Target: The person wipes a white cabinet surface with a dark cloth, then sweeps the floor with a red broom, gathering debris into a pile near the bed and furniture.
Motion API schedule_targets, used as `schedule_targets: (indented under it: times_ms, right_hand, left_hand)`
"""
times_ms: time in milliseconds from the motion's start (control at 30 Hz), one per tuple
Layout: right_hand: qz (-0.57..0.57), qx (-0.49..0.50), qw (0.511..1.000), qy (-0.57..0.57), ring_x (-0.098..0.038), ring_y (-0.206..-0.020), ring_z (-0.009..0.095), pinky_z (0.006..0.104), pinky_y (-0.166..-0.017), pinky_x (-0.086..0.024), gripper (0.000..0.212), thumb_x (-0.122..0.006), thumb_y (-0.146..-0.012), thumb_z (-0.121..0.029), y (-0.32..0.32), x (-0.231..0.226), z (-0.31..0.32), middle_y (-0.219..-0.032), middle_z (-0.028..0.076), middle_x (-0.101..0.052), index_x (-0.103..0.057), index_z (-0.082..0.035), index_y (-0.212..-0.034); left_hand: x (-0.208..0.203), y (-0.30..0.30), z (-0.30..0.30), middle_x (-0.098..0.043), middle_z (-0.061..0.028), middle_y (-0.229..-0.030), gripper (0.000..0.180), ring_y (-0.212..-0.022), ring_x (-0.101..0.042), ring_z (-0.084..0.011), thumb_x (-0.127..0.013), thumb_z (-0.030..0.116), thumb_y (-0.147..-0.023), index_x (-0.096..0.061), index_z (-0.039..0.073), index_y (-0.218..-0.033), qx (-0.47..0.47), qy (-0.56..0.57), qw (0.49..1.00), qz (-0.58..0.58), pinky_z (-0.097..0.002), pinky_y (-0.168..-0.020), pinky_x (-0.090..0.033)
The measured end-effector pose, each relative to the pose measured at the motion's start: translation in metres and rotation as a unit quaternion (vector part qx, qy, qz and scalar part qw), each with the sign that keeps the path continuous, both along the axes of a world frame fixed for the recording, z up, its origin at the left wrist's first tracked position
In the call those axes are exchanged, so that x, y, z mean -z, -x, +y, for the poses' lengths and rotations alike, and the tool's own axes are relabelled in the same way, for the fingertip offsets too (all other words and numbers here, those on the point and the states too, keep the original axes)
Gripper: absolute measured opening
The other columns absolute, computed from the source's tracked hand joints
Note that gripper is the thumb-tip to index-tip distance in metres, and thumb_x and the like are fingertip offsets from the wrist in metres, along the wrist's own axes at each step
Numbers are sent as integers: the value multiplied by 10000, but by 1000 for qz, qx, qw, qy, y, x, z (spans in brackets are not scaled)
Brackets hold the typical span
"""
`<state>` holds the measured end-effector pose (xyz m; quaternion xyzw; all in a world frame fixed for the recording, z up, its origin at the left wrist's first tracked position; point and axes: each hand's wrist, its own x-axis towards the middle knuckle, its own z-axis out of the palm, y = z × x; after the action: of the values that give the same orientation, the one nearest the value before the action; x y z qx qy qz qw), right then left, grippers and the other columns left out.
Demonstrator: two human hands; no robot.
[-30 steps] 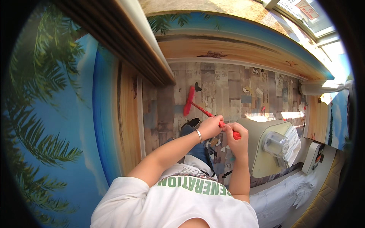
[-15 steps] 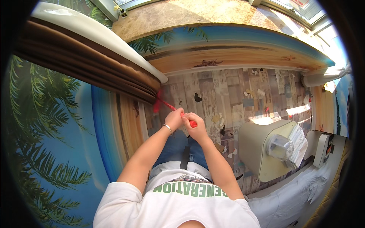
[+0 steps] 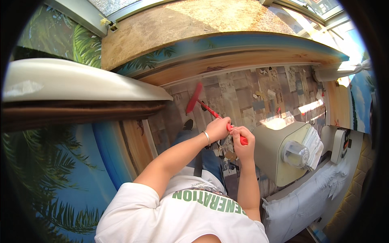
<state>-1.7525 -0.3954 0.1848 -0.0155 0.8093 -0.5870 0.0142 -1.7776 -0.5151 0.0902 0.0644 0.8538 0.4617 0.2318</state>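
My left hand (image 3: 219, 129) and right hand (image 3: 243, 142) grip red broom (image 3: 194, 98) left of cream box (image 3: 269, 148); sweeping, apparently. Next stroke likely calls for reaching scraps (image 3: 259, 94) beyond it.

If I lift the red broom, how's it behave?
The broom seems stiff: its handle shows no clear bend. Probably light for its length, since the handle looks slim. It may feel front-heavy: the wide head sits at the far end.

Right of the grip stands a cream box (image 3: 265, 148) with a clear tub (image 3: 294, 154) on it. Well ahead of the grip is a tan stone ledge (image 3: 178, 34). Left of the grip are a brown curtain (image 3: 81, 112) and a painted wall (image 3: 83, 162).
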Motion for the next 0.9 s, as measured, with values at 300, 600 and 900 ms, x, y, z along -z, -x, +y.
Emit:
schedule_targets:
  times_ms: [300,600,900]
  right_hand:
    - [-75,-52,990,112,-594,-770,140,269,-723,-470,176,-547,-897,-68,33,22,-58,-805,93,-641,-615,39,-775]
    - [-120,105,984,79,-618,-808,153,277,-756,-479,238,-551,-920,-120,25,55,-46,-811,104,-652,-609,50,-764]
    - [-68,269,954,-113,-588,-688,138,260,-661,-459,219,-565,-895,-95,-18,-9,-5,-715,83,-637,-601,39,-725]
  left_hand:
    - [-11,27,-89,-648,-186,-828,233,-816,-624,-370,-577,286,-820,-570,68,-901,50,141,987,-64,-434,-695,-490]
    - [31,40,-56,-643,-182,-791,185,-778,-623,-364,-606,215,-796,-570,69,-903,74,110,990,-51,-449,-675,-487]
    - [4,24,29,-615,-171,-784,224,-800,-601,-368,-620,256,-791,-557,100,-940,239,-22,971,4,-442,-671,-476]
